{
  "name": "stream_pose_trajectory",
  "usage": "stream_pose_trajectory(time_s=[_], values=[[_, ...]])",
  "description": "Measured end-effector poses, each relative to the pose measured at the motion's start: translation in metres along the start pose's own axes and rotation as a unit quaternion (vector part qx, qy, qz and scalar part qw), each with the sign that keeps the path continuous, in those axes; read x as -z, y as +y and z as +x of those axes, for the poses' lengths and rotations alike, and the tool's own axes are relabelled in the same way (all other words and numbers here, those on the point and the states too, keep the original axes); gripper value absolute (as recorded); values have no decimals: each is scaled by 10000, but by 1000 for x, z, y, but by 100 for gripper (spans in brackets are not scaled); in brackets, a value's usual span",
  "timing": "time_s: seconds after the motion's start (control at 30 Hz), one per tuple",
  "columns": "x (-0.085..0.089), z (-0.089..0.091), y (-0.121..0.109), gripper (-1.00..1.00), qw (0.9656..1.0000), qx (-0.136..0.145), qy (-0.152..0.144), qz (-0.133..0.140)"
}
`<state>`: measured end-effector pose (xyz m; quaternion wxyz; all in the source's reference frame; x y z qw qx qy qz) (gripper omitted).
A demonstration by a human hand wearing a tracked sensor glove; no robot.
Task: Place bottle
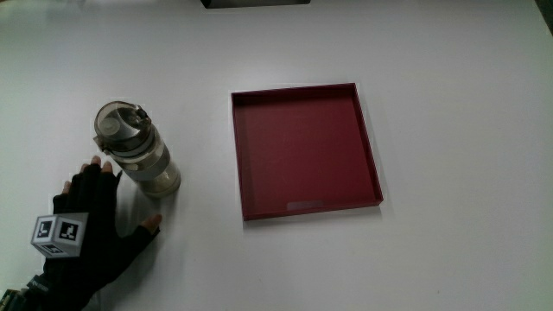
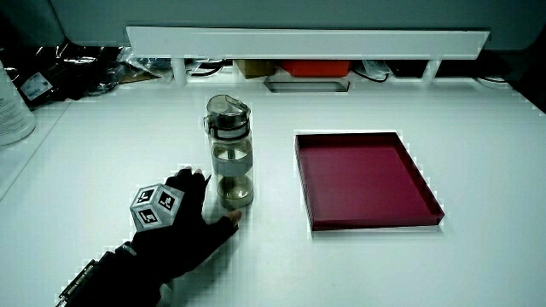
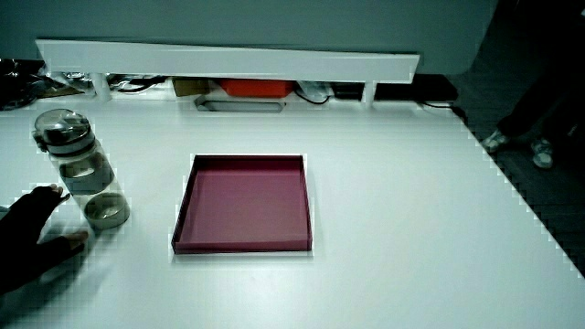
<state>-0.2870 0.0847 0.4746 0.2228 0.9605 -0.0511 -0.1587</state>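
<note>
Your hand [image 1: 91,226] lies nearest you, flat on the table [image 1: 449,130], fingers spread and holding nothing, fingertips just short of the bottle [image 1: 138,149]. You see the patterned cube [image 1: 59,235] on its back from above and in a side view [image 2: 156,205]; elsewhere it is cut off. That bottle stands upright beside the empty red tray [image 1: 304,149], apart from it. Only the side views show the low partition [image 2: 307,41]

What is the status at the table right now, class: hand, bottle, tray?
Hand open, beside the bottle, grip not closed. Bottle upright on the table, outside the red tray. Tray holds nothing; nothing between them.
</note>
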Motion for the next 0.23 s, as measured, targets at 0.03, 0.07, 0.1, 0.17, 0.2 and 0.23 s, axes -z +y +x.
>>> stream_pose_trajectory(time_s=[0.03, 0.07, 0.1, 0.17, 0.2, 0.23], values=[[15, -11, 4, -100, 9993, 363, 6, -125], [18, -11, 2, -100, 9991, 335, 126, -211], [20, -11, 0, -100, 9988, 308, 246, -297], [26, -12, -2, -100, 9979, 274, 384, -452], [29, -13, -3, -100, 9975, 266, 402, -522], [32, -13, -2, -100, 9972, 255, 320, -620]])
